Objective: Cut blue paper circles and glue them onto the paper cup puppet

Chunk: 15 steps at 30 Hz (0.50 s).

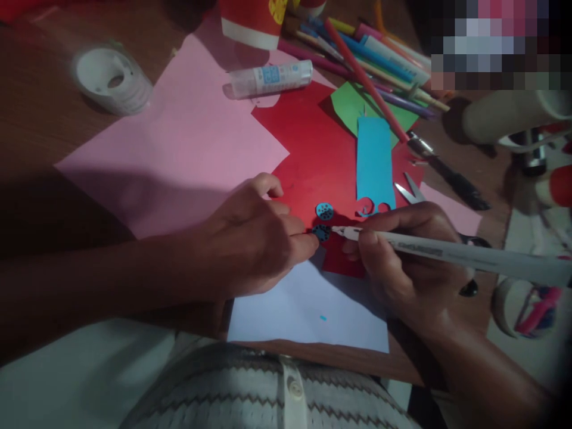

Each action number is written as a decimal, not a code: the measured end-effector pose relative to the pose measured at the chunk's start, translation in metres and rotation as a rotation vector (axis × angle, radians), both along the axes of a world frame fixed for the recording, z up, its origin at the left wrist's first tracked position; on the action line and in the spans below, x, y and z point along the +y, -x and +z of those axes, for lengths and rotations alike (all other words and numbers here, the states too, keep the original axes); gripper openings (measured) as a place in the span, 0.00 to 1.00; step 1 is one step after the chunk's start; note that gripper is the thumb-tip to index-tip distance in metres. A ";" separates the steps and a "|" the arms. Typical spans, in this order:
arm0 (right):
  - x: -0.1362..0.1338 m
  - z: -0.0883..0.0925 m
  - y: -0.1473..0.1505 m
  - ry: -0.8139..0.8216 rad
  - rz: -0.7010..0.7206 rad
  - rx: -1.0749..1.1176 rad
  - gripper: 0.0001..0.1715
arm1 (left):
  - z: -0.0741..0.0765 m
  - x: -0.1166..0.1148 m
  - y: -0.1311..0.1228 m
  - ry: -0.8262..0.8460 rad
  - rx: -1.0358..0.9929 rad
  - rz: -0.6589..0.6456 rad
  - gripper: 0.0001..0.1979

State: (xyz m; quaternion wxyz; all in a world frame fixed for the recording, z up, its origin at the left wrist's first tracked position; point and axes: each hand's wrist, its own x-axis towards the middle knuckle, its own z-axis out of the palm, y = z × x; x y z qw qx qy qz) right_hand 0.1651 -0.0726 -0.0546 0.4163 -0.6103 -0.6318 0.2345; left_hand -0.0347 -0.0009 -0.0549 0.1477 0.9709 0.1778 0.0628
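Observation:
My left hand [257, 238] pinches a small blue paper circle [320, 232] with dark dots, holding it down on the red paper sheet [319, 155]. My right hand [411, 262] grips a white marker pen [456, 253], and its tip touches that circle. A second dotted blue circle [324, 210] lies just above it on the red sheet. A blue paper strip [374, 164] with curled cut ends lies to the right of the circles.
A pink sheet [179, 143], a white sheet [308, 310], a green piece [353, 104], a glue stick [270, 78], a tape roll [111, 77], a red cup [250, 21], several coloured pens [370, 56], scissors [413, 190] and a black-handled tool [451, 176] lie on the wooden table [36, 119].

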 end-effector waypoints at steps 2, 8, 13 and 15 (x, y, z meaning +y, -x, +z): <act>0.000 0.000 0.000 0.023 0.007 0.002 0.03 | 0.000 0.000 0.001 -0.006 -0.001 -0.003 0.13; 0.000 0.001 0.001 -0.008 0.011 -0.026 0.03 | 0.002 0.000 0.001 0.004 0.029 -0.006 0.13; -0.001 0.000 0.002 -0.033 0.015 -0.055 0.03 | 0.003 0.001 -0.001 -0.016 0.031 -0.029 0.13; -0.002 0.000 0.002 -0.033 0.030 -0.059 0.04 | 0.003 0.002 -0.001 -0.020 0.027 -0.031 0.12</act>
